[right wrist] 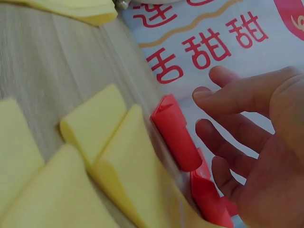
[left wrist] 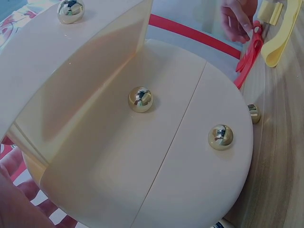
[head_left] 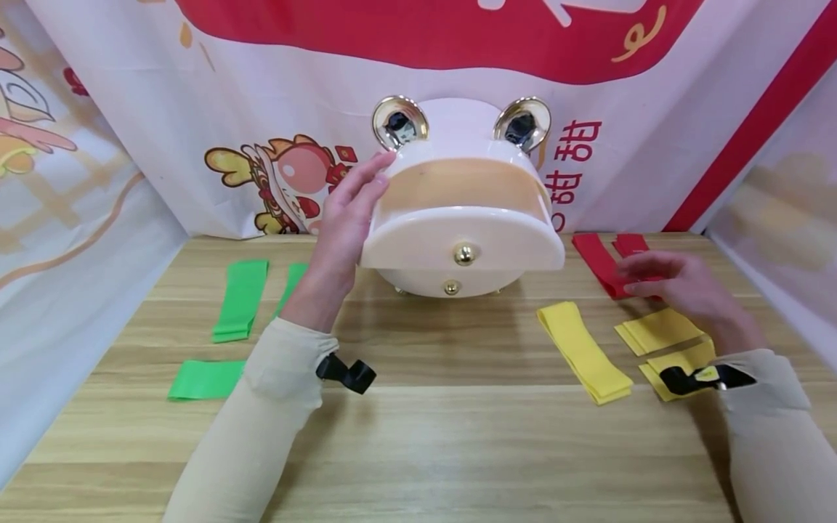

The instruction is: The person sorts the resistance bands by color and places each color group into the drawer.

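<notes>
A rounded white drawer box point(head_left: 451, 283) with two gold-rimmed round ornaments on top stands at the back. Its upper drawer point(head_left: 418, 236), with a gold knob, is pulled out; the left wrist view shows two more knobbed fronts below. My left hand point(head_left: 346, 225) rests against the left side of that drawer, fingers extended upward. At the right, my right hand point(head_left: 693, 290) hovers by two folded red bands point(head_left: 598, 265). In the right wrist view, its fingers point(right wrist: 237, 95) are loosely bent with nothing between them, beside the red bands point(right wrist: 175, 135).
Several folded yellow bands point(head_left: 582, 352) lie on the wooden table point(head_left: 458, 450) at the right, some beneath my right wrist. Green bands point(head_left: 240, 301) lie at the left, partly behind my left forearm. A printed cloth point(head_left: 294, 80) hangs behind the box and along both sides.
</notes>
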Available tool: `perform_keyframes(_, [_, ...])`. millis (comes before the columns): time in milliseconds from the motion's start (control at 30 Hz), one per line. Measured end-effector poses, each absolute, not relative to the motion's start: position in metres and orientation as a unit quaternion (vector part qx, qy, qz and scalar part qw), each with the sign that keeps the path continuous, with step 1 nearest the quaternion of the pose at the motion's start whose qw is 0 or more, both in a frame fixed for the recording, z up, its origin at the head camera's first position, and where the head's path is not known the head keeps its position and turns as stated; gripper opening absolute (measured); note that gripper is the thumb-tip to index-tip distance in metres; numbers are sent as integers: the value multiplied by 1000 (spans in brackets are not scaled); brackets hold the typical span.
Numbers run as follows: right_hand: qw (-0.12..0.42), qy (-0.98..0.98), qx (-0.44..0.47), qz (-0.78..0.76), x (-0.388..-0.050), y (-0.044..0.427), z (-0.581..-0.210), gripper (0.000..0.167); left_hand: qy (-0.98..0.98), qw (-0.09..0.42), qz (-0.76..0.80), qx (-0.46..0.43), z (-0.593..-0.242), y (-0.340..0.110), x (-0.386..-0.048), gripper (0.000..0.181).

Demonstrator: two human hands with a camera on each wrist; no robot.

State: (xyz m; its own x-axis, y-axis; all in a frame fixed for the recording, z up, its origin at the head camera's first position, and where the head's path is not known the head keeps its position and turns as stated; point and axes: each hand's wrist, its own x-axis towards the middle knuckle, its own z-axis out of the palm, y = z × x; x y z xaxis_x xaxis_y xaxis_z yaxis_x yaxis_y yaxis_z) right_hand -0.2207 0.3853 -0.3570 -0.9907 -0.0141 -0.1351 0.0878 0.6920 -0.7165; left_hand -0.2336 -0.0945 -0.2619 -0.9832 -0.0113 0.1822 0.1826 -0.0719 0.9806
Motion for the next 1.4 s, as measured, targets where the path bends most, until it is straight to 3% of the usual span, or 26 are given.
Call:
perform_keyframes(733, [105,937,51,-329,-227,399,-366,51,-686,68,-722,-62,-259,-91,-236,35])
perform_keyframes(1400, [91,940,73,-322,-225,388,-370,47,-680,72,-728,-58,-261,-94,-233,35])
